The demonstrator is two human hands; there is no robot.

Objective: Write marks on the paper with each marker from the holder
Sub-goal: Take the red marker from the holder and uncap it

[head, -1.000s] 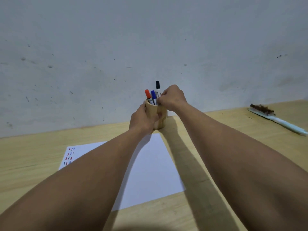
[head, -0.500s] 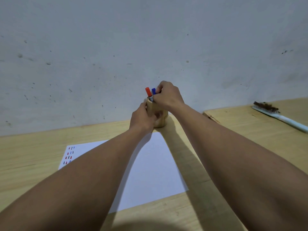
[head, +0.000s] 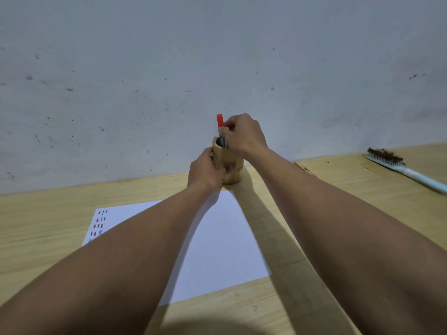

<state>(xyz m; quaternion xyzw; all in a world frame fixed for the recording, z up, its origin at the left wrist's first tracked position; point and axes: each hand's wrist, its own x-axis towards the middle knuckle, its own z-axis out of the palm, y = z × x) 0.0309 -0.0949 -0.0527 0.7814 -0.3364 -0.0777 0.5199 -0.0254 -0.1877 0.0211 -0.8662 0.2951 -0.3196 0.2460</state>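
Up top, the red-capped marker (head: pixel 219 124) stood upright in the wooden holder (head: pixel 232 167), cap clear above the rim, body pinched by the right hand (head: pixel 244 136). Right fingers (head: pixel 229 122) were closed round the marker just under the cap, curled over the holder's mouth. At least one more marker sat in the holder beside it, mostly hidden by that hand; colour unclear. Left hand (head: pixel 206 170) was wrapped on the holder's left side, fingers closed on its wall. Holder stood at the bench's (head: pixel 43 228) back edge, against the wall (head: pixel 169 68), just beyond the paper's (head: pixel 217 243) far right corner. Short red, blue and black marks (head: pixel 98 224) ran in rows down the paper's left edge. Brush (head: pixel 401 166) lay near the bench's back right corner, well apart.
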